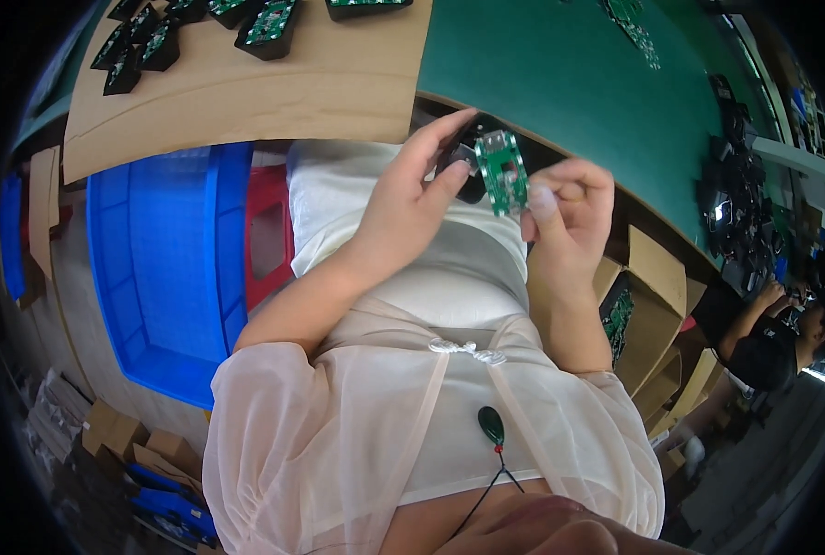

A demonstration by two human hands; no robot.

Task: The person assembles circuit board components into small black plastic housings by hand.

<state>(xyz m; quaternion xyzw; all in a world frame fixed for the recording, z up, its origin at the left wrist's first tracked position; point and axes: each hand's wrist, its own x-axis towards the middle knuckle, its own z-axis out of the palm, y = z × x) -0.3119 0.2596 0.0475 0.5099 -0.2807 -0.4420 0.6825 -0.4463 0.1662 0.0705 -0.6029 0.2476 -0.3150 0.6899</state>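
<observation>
Just past my lap, at the table's near edge, my left hand point(419, 190) grips a black plastic housing point(473, 188), thumb and fingers closed on its side. Part of the housing lies behind a green circuit board point(500, 173). My right hand point(570, 208) pinches the lower right edge of that board between thumb and fingers. The board is tilted, its components showing, and it overlaps the housing in this view. Whether the two touch cannot be made out.
Several black housings with green boards point(269, 26) lie on a cardboard sheet point(338, 88) at the far left. More boards point(630, 23) rest on the green table point(560, 74). A blue bin point(167, 268) stands left, an open carton point(658, 268) right. Another person point(773, 342) works at far right.
</observation>
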